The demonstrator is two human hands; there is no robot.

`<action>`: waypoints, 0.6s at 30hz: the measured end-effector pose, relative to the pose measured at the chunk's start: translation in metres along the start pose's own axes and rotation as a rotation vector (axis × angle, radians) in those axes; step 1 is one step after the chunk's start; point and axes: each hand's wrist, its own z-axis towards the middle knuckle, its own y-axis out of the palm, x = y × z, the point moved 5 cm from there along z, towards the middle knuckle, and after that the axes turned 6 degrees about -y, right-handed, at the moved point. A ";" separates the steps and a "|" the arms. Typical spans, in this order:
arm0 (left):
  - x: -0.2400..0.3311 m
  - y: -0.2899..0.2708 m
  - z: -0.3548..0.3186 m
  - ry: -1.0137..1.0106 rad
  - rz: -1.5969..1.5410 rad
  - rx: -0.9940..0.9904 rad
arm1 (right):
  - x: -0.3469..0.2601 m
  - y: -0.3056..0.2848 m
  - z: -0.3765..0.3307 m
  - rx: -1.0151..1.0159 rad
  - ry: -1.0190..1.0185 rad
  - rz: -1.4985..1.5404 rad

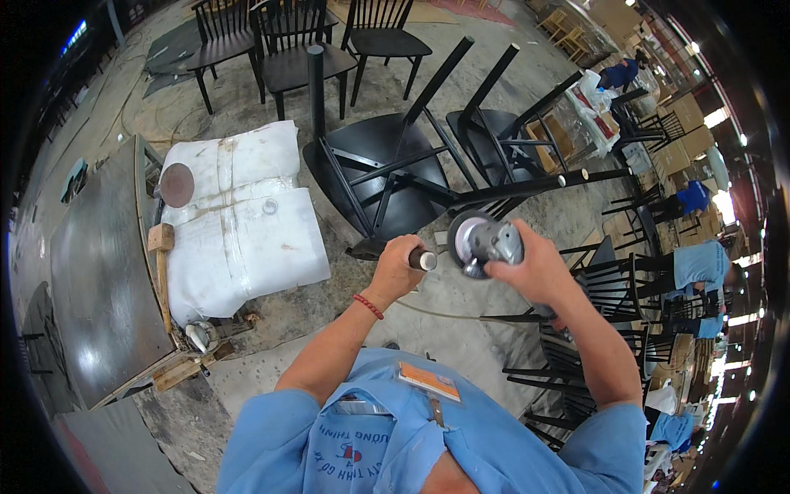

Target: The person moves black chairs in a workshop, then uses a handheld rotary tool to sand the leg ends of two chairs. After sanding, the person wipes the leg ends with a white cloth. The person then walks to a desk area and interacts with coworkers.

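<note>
My left hand (395,267) is closed around the black chair leg (425,261), whose pale round end points up at me. That leg appears to belong to the black chair (358,144) turned upside down in front of me, its legs and braces in the air. In my right hand (535,267) is a round power sander (485,242) with a grey metal body. Its disc is tilted on edge, facing the leg end, with a small gap between them. The underside of my right fingers is partly hidden by the tool.
A white-padded bench (263,239) stands at left with a brown round disc (176,185) and a wooden mallet (162,239) by a dark tabletop (103,263). Another upturned chair (485,136) is beyond; upright chairs (300,62) stand behind. A hose (436,313) crosses the floor. People (699,265) work at right.
</note>
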 end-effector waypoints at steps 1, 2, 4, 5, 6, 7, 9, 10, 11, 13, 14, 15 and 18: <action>0.001 0.000 0.001 0.007 -0.004 0.005 | -0.004 0.004 -0.009 -0.047 0.016 0.041; 0.001 -0.001 0.002 0.017 -0.007 0.007 | -0.007 0.010 -0.016 -0.081 0.024 0.091; 0.002 0.000 0.002 0.029 -0.026 0.004 | -0.016 0.023 -0.022 -0.160 -0.020 0.093; 0.002 0.000 0.002 0.031 -0.041 0.006 | -0.015 0.025 -0.019 -0.157 -0.014 0.068; 0.001 0.001 0.001 0.023 -0.058 0.002 | -0.015 0.031 -0.020 -0.186 -0.021 0.047; 0.001 0.001 0.000 0.019 -0.045 0.007 | -0.011 0.026 -0.016 -0.114 -0.003 0.008; -0.002 0.003 0.000 -0.022 -0.017 -0.015 | -0.006 0.018 -0.014 0.007 0.010 -0.054; -0.002 0.002 -0.001 -0.007 -0.028 -0.006 | -0.002 0.017 -0.012 -0.013 0.040 -0.038; -0.002 0.002 0.000 -0.010 -0.034 -0.008 | -0.002 0.017 -0.014 -0.008 0.040 -0.016; -0.002 0.002 0.000 0.000 -0.040 -0.006 | -0.002 0.016 -0.017 -0.020 0.076 0.000; -0.002 0.002 0.000 0.014 -0.038 -0.013 | -0.007 0.018 -0.018 -0.080 0.020 0.006; -0.001 0.001 -0.001 0.020 -0.035 -0.016 | -0.011 0.021 -0.017 -0.118 0.003 -0.014; -0.002 0.002 -0.001 -0.026 -0.028 -0.046 | -0.016 0.018 -0.012 -0.079 0.028 -0.018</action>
